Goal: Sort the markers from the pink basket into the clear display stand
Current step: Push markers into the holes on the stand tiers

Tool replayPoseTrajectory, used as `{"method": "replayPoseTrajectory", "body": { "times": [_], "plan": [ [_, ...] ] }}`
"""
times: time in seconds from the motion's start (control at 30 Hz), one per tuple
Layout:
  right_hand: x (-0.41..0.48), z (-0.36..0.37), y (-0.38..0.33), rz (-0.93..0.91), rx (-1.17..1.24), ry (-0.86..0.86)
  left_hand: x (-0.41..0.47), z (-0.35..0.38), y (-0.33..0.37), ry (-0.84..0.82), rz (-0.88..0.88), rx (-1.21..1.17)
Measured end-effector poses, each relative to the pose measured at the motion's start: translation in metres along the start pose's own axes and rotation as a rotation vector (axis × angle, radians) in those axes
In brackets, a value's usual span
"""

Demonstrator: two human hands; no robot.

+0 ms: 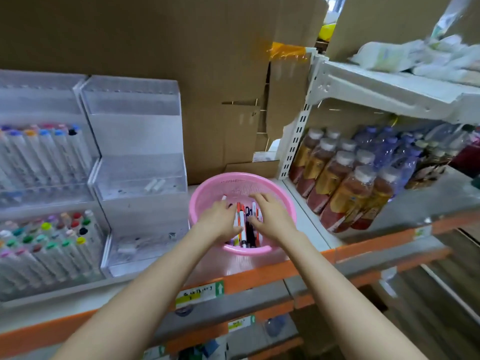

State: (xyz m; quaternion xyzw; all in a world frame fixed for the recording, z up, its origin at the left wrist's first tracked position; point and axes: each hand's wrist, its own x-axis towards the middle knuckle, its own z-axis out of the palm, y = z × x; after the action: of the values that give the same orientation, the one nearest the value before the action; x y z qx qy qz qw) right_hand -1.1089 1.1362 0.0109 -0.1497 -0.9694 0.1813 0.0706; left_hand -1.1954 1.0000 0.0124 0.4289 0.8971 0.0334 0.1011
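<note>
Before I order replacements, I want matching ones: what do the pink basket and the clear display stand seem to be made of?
The pink basket looks like glossy moulded plastic: its rim shines and its wall is a fine perforated grid. The clear display stand looks like rigid acrylic or similar clear plastic: see-through flat panels with bright edges.

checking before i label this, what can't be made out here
Head view only.
Markers in the pink basket: left hand and right hand cover most, so count and grip are unclear.
Left display stand: cut off by the left edge.
Shelf labels: too blurred to read.
</note>
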Motion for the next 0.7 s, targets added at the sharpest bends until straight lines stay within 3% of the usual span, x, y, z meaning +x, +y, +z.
{"method": "replayPoseTrajectory", "body": {
  "times": [0.3,0.7],
  "plan": [
    [0.024,0.016,0.005,0.086,-0.213,-0.275,0.021,0.013,-0.004,-0.054,-0.047,-0.037],
    [0.024,0.004,0.004,0.130,0.058,-0.180,0.018,0.003,-0.012,0.120,-0.076,-0.372]
  ]
}}
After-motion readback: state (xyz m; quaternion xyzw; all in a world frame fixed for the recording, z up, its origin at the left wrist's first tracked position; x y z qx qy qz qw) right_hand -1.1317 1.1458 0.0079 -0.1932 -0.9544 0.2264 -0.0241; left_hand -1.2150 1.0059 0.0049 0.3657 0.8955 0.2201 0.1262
